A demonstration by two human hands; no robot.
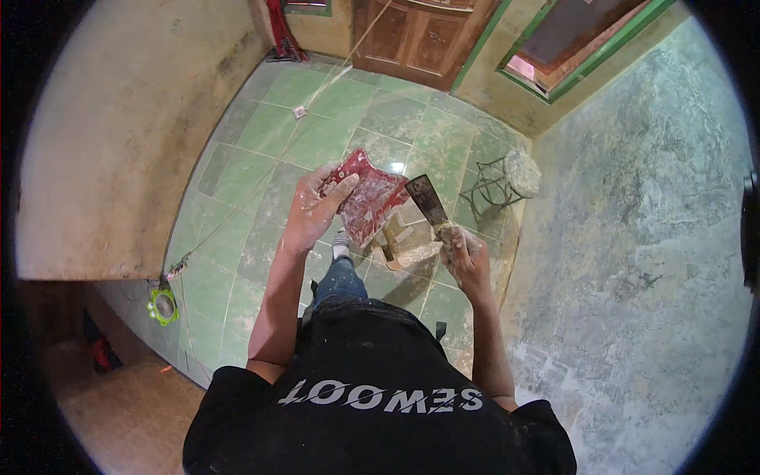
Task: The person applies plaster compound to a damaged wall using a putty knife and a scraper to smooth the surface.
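My left hand [314, 207] is closed on the edge of a red, curved plastic sheet [366, 194] smeared with white plaster, its thumb on the upper face. My right hand [465, 261] is wrapped round the handle of a putty knife [427, 199]. The knife's dark, flat blade tilts up and left, its tip close to the sheet's right edge; I cannot tell whether they touch. Beneath them, partly hidden, a pale container [416, 252] stands on the floor.
A metal-legged stool [522, 174] with a whitened round seat stands by the patchy grey wall [625, 237] at right. A cord [261, 176] crosses the green tiled floor [252, 229], passing a small white block [299, 112]. A green fan [162, 305] is at left, a wooden door [416, 43] ahead.
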